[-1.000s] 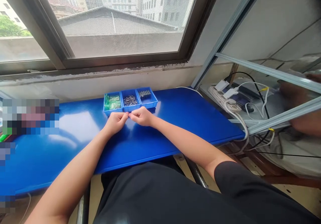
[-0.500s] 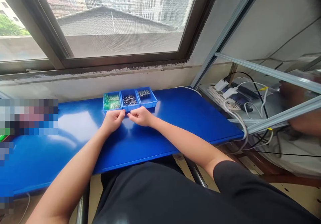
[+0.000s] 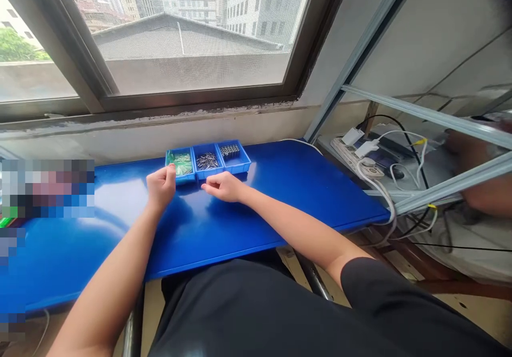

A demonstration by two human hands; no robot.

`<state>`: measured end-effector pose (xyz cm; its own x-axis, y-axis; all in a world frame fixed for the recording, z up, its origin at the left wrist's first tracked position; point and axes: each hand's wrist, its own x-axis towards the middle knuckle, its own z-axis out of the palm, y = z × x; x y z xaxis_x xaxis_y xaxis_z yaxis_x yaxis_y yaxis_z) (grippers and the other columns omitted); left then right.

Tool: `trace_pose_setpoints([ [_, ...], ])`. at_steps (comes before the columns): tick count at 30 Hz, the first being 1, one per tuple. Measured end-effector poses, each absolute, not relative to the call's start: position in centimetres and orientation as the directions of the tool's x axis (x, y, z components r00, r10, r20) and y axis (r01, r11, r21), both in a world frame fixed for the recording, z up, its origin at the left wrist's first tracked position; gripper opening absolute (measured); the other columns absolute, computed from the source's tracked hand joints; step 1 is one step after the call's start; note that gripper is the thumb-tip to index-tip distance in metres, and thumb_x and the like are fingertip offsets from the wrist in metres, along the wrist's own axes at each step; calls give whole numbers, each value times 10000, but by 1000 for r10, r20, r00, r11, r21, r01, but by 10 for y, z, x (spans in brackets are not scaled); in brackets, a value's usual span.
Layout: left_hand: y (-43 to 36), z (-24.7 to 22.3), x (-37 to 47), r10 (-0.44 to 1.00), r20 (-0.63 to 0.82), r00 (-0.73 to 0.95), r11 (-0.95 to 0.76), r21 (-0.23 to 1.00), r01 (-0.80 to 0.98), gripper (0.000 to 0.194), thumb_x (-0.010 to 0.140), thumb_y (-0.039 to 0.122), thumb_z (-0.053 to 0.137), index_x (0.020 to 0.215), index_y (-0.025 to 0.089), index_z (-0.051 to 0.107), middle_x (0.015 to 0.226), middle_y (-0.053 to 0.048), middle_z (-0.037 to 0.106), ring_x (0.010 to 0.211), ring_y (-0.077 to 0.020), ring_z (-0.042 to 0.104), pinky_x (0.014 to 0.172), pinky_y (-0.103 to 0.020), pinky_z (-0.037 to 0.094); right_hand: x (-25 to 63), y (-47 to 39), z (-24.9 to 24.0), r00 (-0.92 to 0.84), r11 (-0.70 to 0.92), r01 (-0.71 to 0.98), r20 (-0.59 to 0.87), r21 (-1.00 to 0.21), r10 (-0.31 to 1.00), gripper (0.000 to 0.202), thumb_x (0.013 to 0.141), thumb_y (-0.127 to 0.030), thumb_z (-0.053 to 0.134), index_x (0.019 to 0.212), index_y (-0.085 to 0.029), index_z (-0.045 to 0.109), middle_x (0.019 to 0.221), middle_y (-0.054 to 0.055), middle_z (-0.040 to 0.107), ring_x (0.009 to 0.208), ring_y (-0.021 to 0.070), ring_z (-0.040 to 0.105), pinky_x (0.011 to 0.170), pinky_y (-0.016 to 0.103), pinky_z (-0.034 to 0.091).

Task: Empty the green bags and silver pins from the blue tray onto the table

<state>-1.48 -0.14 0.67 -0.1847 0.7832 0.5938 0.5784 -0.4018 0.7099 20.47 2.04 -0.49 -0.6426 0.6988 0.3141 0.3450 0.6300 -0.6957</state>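
Observation:
My left hand (image 3: 162, 187) is closed with the thumb up, just in front of the left blue bin (image 3: 184, 177). That bin contains a green-tinted plastic bag (image 3: 182, 160) of small pieces. My right hand (image 3: 224, 186) is closed in a pinch above the table, in front of the middle blue bin (image 3: 208, 173). Any small item in either hand is hidden by the fingers. Loose, dark, shiny metal pins (image 3: 207, 160) fill the middle bin. Short metal cylinders (image 3: 229, 151) stand in rows at the back of the right blue bin (image 3: 241, 167).
The blue table (image 3: 276, 197) runs below a window (image 3: 192, 69). On the right stands a metal frame rack (image 3: 424, 109) with a power strip (image 3: 356, 157), chargers and cables. Pixelated items lie at the table's left end. Part of another person's arm (image 3: 486, 186) shows at far right.
My left hand has moved left and turned more upright, away from my right hand. My right hand has stayed almost in the same place.

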Motion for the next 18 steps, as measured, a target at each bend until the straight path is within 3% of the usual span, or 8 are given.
trace_pose_setpoints([
  [3, -5, 9, -9, 824, 566, -42, -438, 681, 587, 451, 880, 391, 493, 484, 185, 428, 454, 28, 354, 459, -98, 330, 489, -258, 271, 207, 22, 0, -725, 624, 446, 150, -642, 672, 272, 888, -376, 590, 726, -158, 594, 649, -11, 586, 581, 96, 449, 572, 236, 279],
  [6, -7, 11, -8, 831, 557, -1, -448, 669, 593, 394, 872, 374, 489, 531, 178, 515, 461, 28, 393, 467, -103, 366, 509, -253, 297, 208, 23, 1, -757, 648, 502, 71, -573, 649, 274, 879, -352, 614, 688, -158, 579, 652, -9, 593, 585, 95, 453, 577, 239, 263],
  [12, -8, 8, -10, 824, 566, -29, -436, 666, 606, 458, 870, 360, 493, 494, 192, 292, 487, 37, 251, 475, -90, 243, 490, -269, 210, 205, 22, 0, -702, 585, 569, 29, -578, 711, 366, 894, -368, 578, 607, -165, 478, 592, -27, 523, 566, 90, 411, 568, 244, 242],
  [18, -10, 6, -9, 822, 569, 16, -450, 631, 632, 468, 876, 359, 499, 507, 191, 265, 508, 36, 224, 491, -92, 220, 493, -278, 186, 206, 18, 6, -743, 637, 572, 1, -517, 669, 358, 878, -308, 574, 581, -171, 431, 559, -32, 472, 546, 88, 380, 556, 253, 251],
])
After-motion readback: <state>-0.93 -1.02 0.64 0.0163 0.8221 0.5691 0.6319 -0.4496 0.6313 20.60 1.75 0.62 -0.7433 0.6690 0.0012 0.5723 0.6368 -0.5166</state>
